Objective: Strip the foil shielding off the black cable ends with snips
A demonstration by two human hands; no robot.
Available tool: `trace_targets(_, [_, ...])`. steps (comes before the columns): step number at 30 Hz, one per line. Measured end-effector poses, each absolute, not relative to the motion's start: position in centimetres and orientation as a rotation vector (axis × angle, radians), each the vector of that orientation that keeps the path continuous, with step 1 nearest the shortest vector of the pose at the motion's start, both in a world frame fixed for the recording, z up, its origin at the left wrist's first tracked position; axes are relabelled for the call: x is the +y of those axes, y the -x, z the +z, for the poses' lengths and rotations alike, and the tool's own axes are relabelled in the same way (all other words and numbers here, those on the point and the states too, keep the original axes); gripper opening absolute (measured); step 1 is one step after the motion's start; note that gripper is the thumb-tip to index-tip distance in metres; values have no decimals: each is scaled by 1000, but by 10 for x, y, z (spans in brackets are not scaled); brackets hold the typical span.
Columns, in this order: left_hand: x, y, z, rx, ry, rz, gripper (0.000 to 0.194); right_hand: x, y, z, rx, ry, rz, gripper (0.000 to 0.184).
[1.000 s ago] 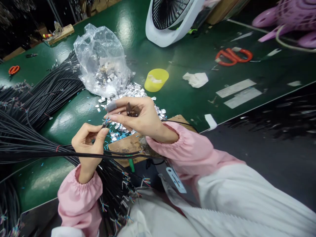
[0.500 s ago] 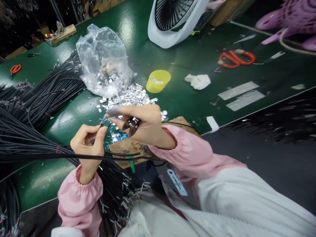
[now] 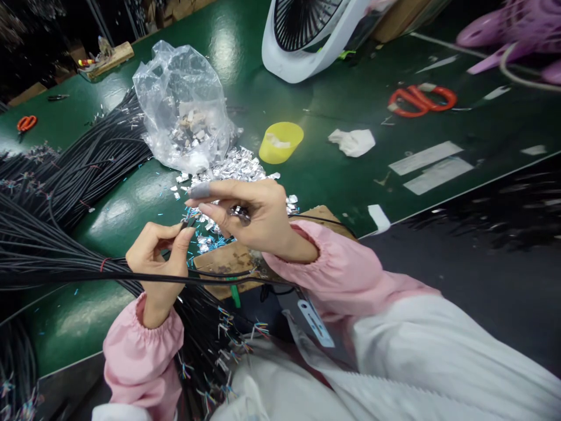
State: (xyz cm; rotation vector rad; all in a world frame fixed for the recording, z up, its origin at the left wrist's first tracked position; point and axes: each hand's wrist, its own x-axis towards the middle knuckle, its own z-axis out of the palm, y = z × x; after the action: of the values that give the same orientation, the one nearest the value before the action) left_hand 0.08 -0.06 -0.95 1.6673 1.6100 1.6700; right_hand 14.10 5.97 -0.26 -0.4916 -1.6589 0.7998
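Note:
My left hand (image 3: 160,248) pinches a black cable (image 3: 187,224) near its stripped end, where small coloured wires show at the fingertips. Just to the right is my right hand (image 3: 254,213), its index finger wearing a grey finger cot (image 3: 200,190). Thumb and index finger point toward the cable end, slightly apart. Tucked in the right palm is a small shiny metal tool (image 3: 240,211), mostly hidden by the fingers, so its kind is unclear. Under the hands lie foil scraps (image 3: 241,164) and blue wire bits (image 3: 210,242). A bundle of black cables (image 3: 56,245) passes beneath my left wrist.
On the green table (image 3: 315,175) are a clear plastic bag (image 3: 179,82) with scraps, a yellow cup-like piece (image 3: 280,143), red-handled scissors (image 3: 421,100), a white fan (image 3: 302,64) and a crumpled white tissue (image 3: 353,142). A wooden block (image 3: 228,263) sits at the near edge.
My right hand has turned, so the metal tool shows less, and its thumb now lies across in front. The left hand keeps its pinch on the cable, almost unmoved.

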Motion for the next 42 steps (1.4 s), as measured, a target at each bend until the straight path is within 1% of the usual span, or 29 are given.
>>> trace_targets(8, [0,-1,-8,1599,-1734,1599,9,62,-143,1,-1509,526,1326,20])
trace_targets(12, [0,0,-7,1602,-1733,1595,8,65,-144,0,-1458,533,1441,21])
trace_targets(18, [0,1,-8,1564,-1740,1634,7,65,-142,-1,-1428,538,1464,24])
trace_targets(20, [1,1,-8,1552,-1760,1627,8,65,-141,-1,-1419,531,1433,24])
trace_targets(25, [1,-1,-5,1545,-1804,1612,9,64,-142,0,-1471,534,1333,18])
trace_targets(37, [0,-1,-8,1603,-1685,1620,7,61,-142,2,-1608,624,1151,21])
trace_targets(42, [0,-1,-8,1608,-1641,1608,9,60,-142,2,-1658,643,1113,30])
